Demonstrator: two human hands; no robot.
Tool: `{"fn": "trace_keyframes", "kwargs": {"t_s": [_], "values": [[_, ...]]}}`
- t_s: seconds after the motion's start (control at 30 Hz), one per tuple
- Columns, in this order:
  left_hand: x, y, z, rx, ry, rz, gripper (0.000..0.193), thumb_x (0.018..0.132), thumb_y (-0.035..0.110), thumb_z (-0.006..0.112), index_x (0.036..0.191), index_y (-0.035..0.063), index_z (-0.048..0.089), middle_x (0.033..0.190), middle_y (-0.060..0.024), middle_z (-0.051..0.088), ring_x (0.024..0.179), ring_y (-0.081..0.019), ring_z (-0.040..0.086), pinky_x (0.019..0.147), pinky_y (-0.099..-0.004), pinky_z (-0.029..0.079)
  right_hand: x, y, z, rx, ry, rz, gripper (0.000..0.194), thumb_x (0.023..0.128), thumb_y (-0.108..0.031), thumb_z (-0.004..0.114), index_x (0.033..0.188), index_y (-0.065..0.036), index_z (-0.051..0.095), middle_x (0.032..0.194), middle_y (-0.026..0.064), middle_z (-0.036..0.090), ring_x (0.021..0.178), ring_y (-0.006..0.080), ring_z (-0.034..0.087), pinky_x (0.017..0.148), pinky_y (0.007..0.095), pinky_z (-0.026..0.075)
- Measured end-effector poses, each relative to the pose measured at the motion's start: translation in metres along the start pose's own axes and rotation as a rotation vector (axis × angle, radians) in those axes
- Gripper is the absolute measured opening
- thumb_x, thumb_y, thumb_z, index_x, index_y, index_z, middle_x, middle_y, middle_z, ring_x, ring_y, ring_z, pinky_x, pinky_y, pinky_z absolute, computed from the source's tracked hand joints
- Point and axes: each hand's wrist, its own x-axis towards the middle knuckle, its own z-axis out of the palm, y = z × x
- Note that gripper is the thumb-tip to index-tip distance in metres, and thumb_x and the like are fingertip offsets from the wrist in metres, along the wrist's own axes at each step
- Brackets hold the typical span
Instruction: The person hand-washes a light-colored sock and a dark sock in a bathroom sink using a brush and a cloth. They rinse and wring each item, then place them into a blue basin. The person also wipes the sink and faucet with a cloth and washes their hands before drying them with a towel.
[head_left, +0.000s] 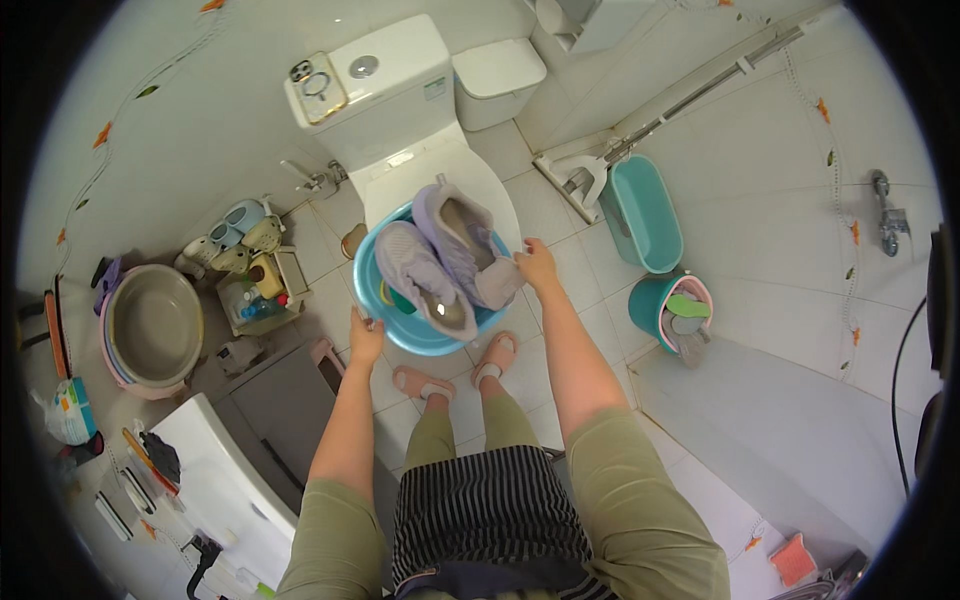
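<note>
A light-blue plastic basin (424, 340) is between my hands, overlapping the lid of a white toilet (491, 180) in this view. Inside it lies a pair of pale lilac sneakers (417, 259), with a green and yellow item (397, 298) partly hidden under them. My left hand (366, 341) grips the basin's rim at the lower left. On the opposite side, my right hand (538, 267) is closed at the rim, right against the edge of one shoe. That shoe covers part of the rim there. Whether the basin rests on anything cannot be seen.
A phone (319, 88) lies on the toilet tank. To the right are a flat mop (574, 180), a teal bucket (652, 214) and a round pail (646, 311). Stacked basins (154, 326), a bottle caddy (262, 300) and a washbasin (225, 450) stand left.
</note>
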Motion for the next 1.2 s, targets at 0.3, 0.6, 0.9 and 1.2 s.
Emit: {"fn": "trace_keyframes", "kwargs": {"t_s": [0.3,0.6,0.9,1.2], "values": [[0.027,-0.011,0.021,-0.061,-0.072,-0.27,0.047,0.087,0.011,0.063,0.128,0.0041,0.04,0.113,-0.0103,0.058,0.095,-0.0212,0.059,0.078,-0.0352,0.05,0.007,0.004,0.009,-0.149,-0.311,-0.032,0.035,0.084,-0.018,0.061,0.116,-0.004,0.057,0.104,0.0196,0.066,0.098,0.036,0.063,0.083,0.0449,0.05],[0.023,0.037,0.014,-0.37,-0.16,-0.182,0.076,0.089,0.013,0.06,0.149,0.0013,0.014,0.142,-0.0167,0.041,0.128,-0.0275,0.043,0.107,-0.0385,0.033,-0.065,0.04,-0.01,0.461,-0.349,0.066,0.044,0.089,-0.017,0.055,0.132,-0.006,0.049,0.12,0.0233,0.059,0.113,0.0346,0.057,0.096,0.0389,0.045],[0.075,0.09,0.003,0.169,-0.183,-0.095,0.067,0.084,0.025,0.066,0.136,-0.0079,0.039,0.135,-0.021,0.049,0.126,-0.0298,0.046,0.103,-0.0384,0.037,-0.15,0.005,-0.067,0.397,-0.314,0.139,0.05,0.088,-0.02,0.059,0.134,-0.005,0.047,0.127,0.0168,0.057,0.111,0.0296,0.058,0.092,0.0392,0.047],[0.068,0.077,0.013,0.415,-0.07,0.383,0.05,0.081,0.022,0.066,0.122,-0.0007,0.052,0.111,-0.0195,0.059,0.093,-0.0303,0.061,0.083,-0.0405,0.049,-0.106,-0.048,-0.027,-0.012,-0.046,-0.034,0.061,0.081,-0.018,0.062,0.138,-0.007,0.043,0.141,0.0184,0.044,0.125,0.0353,0.047,0.105,0.0419,0.037]]}}
